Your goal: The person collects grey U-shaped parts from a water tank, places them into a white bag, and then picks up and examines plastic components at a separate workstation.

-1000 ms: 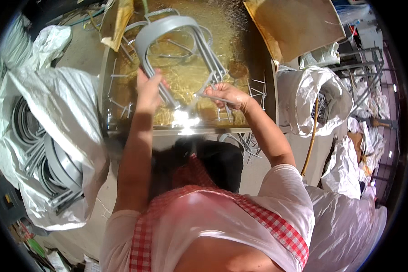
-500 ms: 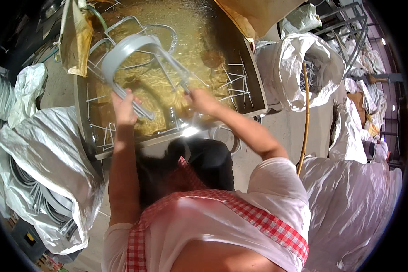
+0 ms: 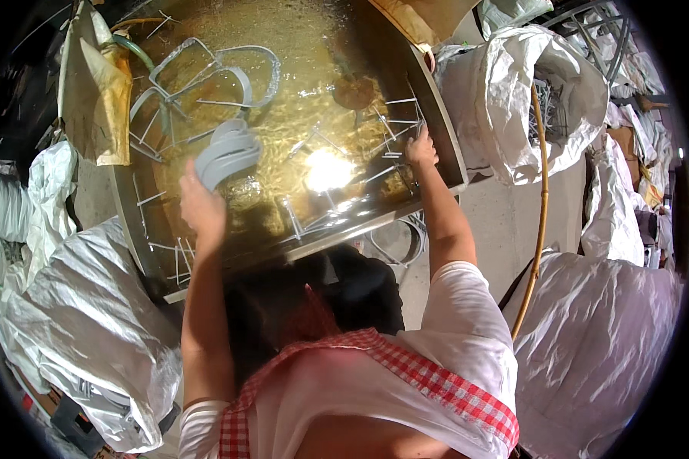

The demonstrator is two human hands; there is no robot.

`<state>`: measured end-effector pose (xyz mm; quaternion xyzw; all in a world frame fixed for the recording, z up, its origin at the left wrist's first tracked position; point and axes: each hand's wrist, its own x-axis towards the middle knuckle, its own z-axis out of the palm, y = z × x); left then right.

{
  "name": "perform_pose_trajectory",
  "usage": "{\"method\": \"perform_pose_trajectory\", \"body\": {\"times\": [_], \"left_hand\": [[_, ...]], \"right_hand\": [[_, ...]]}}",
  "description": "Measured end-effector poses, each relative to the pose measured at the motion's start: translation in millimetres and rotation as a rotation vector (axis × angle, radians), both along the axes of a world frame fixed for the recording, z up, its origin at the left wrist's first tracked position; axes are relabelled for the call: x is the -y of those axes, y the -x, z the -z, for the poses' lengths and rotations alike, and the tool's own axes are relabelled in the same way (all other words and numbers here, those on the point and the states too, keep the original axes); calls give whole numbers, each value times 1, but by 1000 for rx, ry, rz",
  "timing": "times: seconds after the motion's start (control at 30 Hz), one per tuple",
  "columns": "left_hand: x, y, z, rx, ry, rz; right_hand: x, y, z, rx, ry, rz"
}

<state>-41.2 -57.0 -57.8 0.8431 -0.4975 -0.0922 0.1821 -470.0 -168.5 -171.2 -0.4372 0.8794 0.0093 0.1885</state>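
My left hand (image 3: 201, 205) is closed around a bundle of looped flat grey plastic strips (image 3: 228, 153), held above the shallow water of a metal tank (image 3: 444, 107). At the tank's right side, my right hand (image 3: 422, 149) pinches among several thin white sticks (image 3: 394, 130); its fingertips appear closed on one of them. Larger grey strip loops (image 3: 272, 76) lie in the water beyond my left hand. More thin sticks (image 3: 292, 218) lie along the tank's near edge and left side.
An open white sack (image 3: 505, 115) with thin pieces inside stands right of the tank, a bamboo pole (image 3: 541, 191) leaning by it. White sacks (image 3: 92, 298) crowd the left. A green hose (image 3: 135, 50) enters at the far left. Grey loops (image 3: 406, 241) lie below the near edge.
My right hand has left the grey strips and moved right to the thin sticks. The strip loop in my left hand is now a compact bundle.
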Motion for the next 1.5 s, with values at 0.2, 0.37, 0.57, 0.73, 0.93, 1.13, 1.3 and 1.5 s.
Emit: {"method": "perform_pose_trajectory", "body": {"times": [0.2, 0.37, 0.57, 0.73, 0.93, 1.13, 1.3, 1.5], "left_hand": [[-19, -7, 59, -79, -93, 380], [-36, -72, 66, 188, -358, -210], [-96, -133, 157, -65, -765, -235], [-92, -171, 151, 29, -871, 66], [-73, -146, 63, -42, -204, 171], [-58, -134, 10, -338, 230, -22], [-22, -33, -28, -939, 583, -24], [-16, 87, -75, -1557, 350, 31]], "right_hand": [[-7, -5, 38, 157, 94, 18], [-7, 6, 45, 352, 246, -177], [-22, -48, 18, 375, 168, -529], [-44, -112, -55, 278, 484, -354], [-52, -52, -221, 644, 1403, -169], [13, 93, -359, -438, 768, 220], [-42, -28, -299, 205, 915, -1058], [-130, -205, -206, 1261, 581, -894]]}}
